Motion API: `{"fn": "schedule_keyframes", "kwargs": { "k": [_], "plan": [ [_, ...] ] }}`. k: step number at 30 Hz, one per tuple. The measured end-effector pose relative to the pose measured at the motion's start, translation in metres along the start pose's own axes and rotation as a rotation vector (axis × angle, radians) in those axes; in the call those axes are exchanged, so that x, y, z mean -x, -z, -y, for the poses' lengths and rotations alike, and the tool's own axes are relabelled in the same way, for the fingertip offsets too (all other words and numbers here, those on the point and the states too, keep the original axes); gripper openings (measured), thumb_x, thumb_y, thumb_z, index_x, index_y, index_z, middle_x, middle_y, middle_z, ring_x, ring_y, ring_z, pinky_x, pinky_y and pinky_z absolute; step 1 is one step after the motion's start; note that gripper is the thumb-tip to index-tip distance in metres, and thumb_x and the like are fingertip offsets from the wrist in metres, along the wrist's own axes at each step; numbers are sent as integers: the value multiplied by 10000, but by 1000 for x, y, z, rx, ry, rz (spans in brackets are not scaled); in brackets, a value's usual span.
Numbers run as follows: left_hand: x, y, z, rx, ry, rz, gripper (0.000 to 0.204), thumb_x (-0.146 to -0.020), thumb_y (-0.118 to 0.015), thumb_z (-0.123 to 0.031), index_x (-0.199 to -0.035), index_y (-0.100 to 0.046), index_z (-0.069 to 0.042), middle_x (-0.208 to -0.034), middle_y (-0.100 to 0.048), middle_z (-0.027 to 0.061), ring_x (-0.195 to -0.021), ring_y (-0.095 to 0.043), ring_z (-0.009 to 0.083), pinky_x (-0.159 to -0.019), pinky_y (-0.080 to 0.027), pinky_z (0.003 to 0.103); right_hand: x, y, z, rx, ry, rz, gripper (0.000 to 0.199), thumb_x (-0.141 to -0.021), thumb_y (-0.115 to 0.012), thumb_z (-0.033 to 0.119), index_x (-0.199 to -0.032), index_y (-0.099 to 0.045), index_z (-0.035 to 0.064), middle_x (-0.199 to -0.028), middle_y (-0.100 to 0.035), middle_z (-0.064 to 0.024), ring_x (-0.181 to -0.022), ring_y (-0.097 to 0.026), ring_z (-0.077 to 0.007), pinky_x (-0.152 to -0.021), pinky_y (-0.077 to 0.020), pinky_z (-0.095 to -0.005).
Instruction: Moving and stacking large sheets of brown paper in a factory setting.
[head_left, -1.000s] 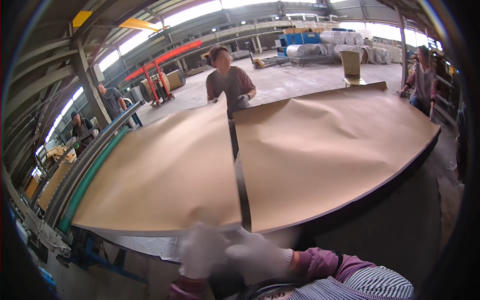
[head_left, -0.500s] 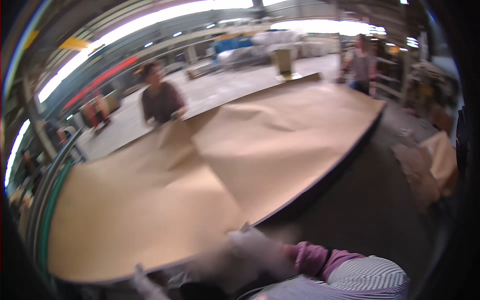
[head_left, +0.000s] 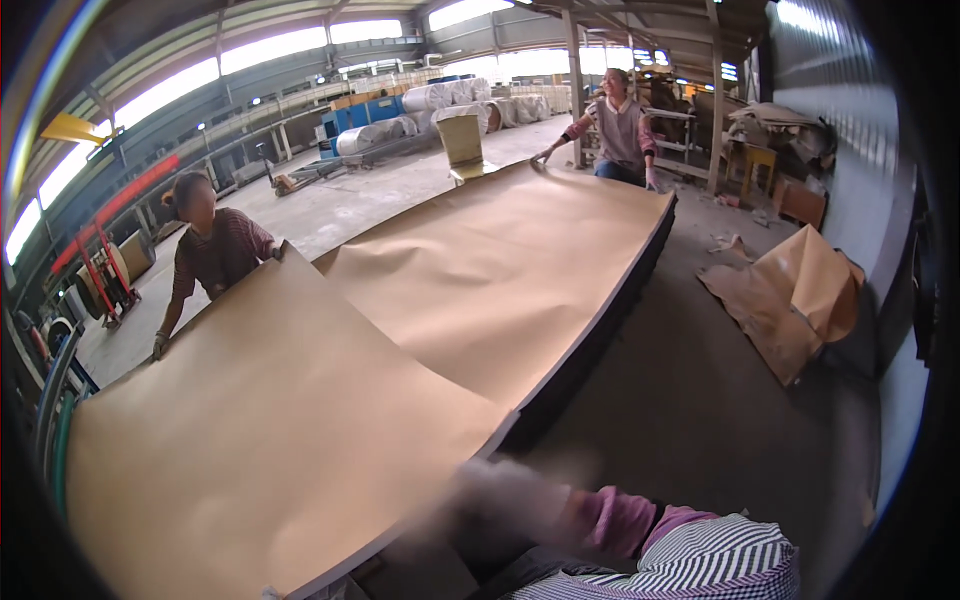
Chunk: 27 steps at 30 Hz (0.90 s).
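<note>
Shifted across a gap, the left brown sheet (head_left: pixel 250 420) is overlapping the right sheet (head_left: pixel 500 270), a co-worker (head_left: pixel 222 245) apparently keeping it flat; the right hand (head_left: pixel 510 494) is blurring nearby, grip unclear; left hand unseen.

My right hand (head_left: pixel 510 495) is motion-blurred; can't resolve fingers or whether it's touching the near sheet (head_left: pixel 270 400). I can't make out the left hand. Left of the right one, that sheet's lower corner is cut off. Beyond, it hides part of the far sheet (head_left: pixel 500 270).
</note>
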<state>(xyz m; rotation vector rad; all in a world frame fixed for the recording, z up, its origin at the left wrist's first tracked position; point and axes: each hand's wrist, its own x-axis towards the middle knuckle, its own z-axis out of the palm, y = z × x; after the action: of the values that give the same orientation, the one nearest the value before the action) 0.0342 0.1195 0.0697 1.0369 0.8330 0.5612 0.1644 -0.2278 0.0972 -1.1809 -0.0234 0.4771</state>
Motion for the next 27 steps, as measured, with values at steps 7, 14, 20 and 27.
{"fn": "schedule_keyframes", "kwargs": {
  "k": [7, 14, 20, 27],
  "plan": [
    [3, -9, 78, -691, -831, 260, 436, -991, -452, -294, -1122, -587, 100, -1006, -649, 127, -914, -579, 234, -821, -473, 367, -9, -119, -70, -178, -222, 351, 401, -954, -546, 338, -1146, -561, -14, -1088, -634, -79, -925, -606, -158, -818, -488, -286],
    [5, 21, -6, 196, -258, 11, 521, -933, -500, -419, -1235, -526, 5, -1109, -626, 148, -930, -629, 270, -719, -552, 372, -34, -59, -65, 123, -390, 113, 433, -930, -502, 461, -708, -572, 95, -551, -533, -7, -442, -483, -102, -382, -361, -239],
    [-48, 87, -16, -24, -149, -140, 360, -923, -541, -324, -1100, -620, -21, -1006, -637, 111, -873, -627, 237, -722, -541, 369, -28, -35, -30, 254, -242, 81, 372, -940, -524, 404, -786, -581, 71, -596, -555, -12, -448, -489, -94, -387, -369, -227],
    [-6, 17, -20, -1148, -706, 49, 227, -884, -441, -74, -985, -630, 2, -903, -645, 198, -822, -640, 368, -668, -503, 400, -8, -150, -51, -32, -429, 144, 328, -928, -575, 383, -1048, -525, 83, -739, -548, -49, -565, -526, -136, -406, -402, -226]
  ]
}}
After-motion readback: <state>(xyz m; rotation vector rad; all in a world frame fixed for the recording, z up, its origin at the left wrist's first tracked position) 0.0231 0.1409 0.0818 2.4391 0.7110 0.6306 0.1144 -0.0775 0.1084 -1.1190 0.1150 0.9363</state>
